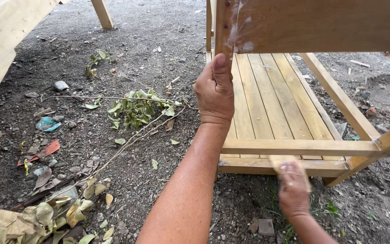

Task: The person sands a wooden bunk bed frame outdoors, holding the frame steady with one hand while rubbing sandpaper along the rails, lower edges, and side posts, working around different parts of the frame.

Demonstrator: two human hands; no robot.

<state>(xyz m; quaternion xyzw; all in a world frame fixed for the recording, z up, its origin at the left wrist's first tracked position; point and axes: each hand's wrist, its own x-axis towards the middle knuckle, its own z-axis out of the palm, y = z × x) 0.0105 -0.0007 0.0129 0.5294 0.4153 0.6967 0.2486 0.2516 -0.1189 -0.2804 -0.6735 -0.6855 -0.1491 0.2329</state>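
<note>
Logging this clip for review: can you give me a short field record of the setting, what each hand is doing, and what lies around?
setting: outdoors, bare dirt ground
main object: unfinished wooden frame with a slatted shelf
left hand: left hand grips the frame's upright post, thumb pointing up
right hand: right hand, blurred, holds a small flat tan piece against the lower rail; what it is cannot be told
nearby: leafy branch, dry leaves, litter scraps

Soft even daylight, faint shadows; right hand (293, 190) motion-blurred, rest sharp
</note>
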